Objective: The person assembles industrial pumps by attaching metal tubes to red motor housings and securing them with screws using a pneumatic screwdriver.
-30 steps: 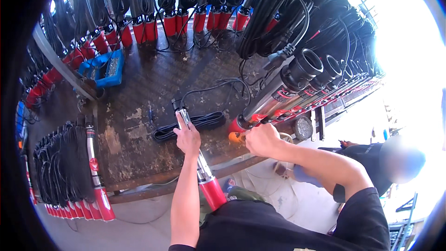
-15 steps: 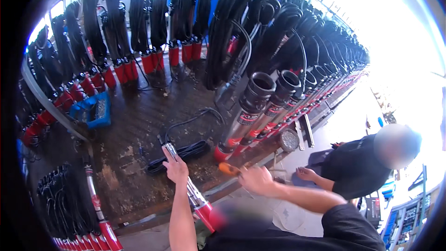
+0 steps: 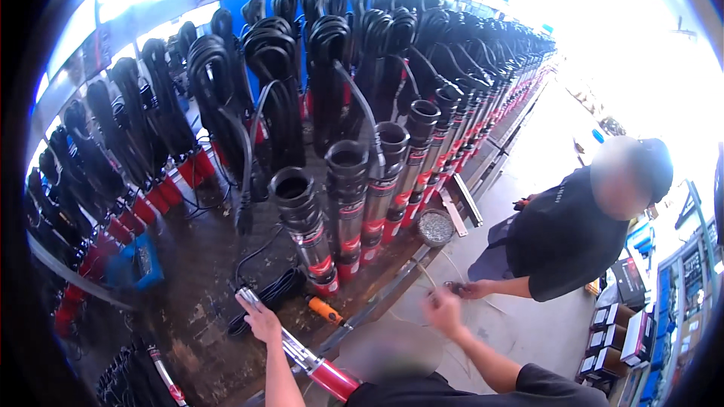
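Note:
My left hand [image 3: 262, 322] is closed around the upper end of a long steel-and-red submersible pump [image 3: 332, 377], which lies tilted across the bench edge toward my body. A black cable leads from its far end, and a coiled black cable [image 3: 277, 292] rests beside it. On the bench edge, right of that hand, lies an orange-handled tool [image 3: 324, 309] resembling a screwdriver. My right hand [image 3: 443, 312] is out past the bench, close to a co-worker's hand [image 3: 475, 289]. A small dark object [image 3: 455, 286] shows at the co-worker's fingers. Motion smears my right fingers, hiding their grip.
Upright pumps [image 3: 348, 203] with black cable coils stand in long rows on the dark bench [image 3: 188, 324]. A round container of small metal parts [image 3: 436, 227] sits by the edge, and a blue bin [image 3: 143, 260] at left. The co-worker [image 3: 573, 234] stands right, near boxes [image 3: 611, 332].
My right hand has let go of the orange-handled tool, now on the bench, and moved right toward the co-worker's hand. My left hand stays on the pump. The view has shifted.

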A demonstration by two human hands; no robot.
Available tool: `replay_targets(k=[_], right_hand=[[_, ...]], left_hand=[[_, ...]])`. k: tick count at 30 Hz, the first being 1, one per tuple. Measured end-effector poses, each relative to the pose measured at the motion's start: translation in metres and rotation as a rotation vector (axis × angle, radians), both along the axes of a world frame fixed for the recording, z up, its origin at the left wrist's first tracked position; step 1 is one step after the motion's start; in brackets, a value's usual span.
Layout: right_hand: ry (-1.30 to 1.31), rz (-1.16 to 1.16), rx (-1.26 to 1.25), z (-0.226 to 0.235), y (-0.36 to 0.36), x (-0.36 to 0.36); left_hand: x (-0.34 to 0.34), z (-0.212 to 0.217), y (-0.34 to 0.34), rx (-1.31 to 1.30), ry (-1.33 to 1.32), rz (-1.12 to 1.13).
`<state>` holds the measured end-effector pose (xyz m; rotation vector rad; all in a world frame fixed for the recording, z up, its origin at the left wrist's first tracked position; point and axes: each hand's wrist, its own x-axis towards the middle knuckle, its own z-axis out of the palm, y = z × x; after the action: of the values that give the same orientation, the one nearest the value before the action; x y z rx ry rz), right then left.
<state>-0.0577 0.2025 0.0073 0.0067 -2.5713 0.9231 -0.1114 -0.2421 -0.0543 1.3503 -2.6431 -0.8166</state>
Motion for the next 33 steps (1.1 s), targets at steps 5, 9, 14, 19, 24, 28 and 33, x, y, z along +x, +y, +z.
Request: replay_targets(k=[5, 9, 14, 19, 24, 28, 33], right_hand=[[0.042, -0.632, -0.125, 0.009, 0.171, -0.082], [-0.093, -0.640, -0.391, -0.058, 0.227, -0.085], [-0.109, -0.720, -0.900, -0.071, 0.244, -0.066], [-0.042, -0.614, -1.032, -0.022, 0.193, -0.087], [-0.116, -0.492, -0.383, -0.053, 0.218, -0.072], [-0.394, -0.506, 0.200, -0.087, 0.200, -0.063], [-0.867, -0.198, 0.433, -0.108, 0.198, -0.048]], left_hand=[[0.002, -0.034, -0.027, -0.195, 0.016, -0.123], [0.006, -0.077, -0.036, -0.137, 0.127, -0.057], [0.001, -0.042, -0.003, -0.029, 0.144, -0.053], [0.009, -0.030, -0.029, -0.082, 0.072, 0.001], [-0.001, -0.046, -0.019, -0.105, 0.067, -0.023], [0.006, -0.038, -0.031, -0.119, 0.075, -0.002], [0.009, -0.012, -0.013, -0.060, 0.062, -0.010]])
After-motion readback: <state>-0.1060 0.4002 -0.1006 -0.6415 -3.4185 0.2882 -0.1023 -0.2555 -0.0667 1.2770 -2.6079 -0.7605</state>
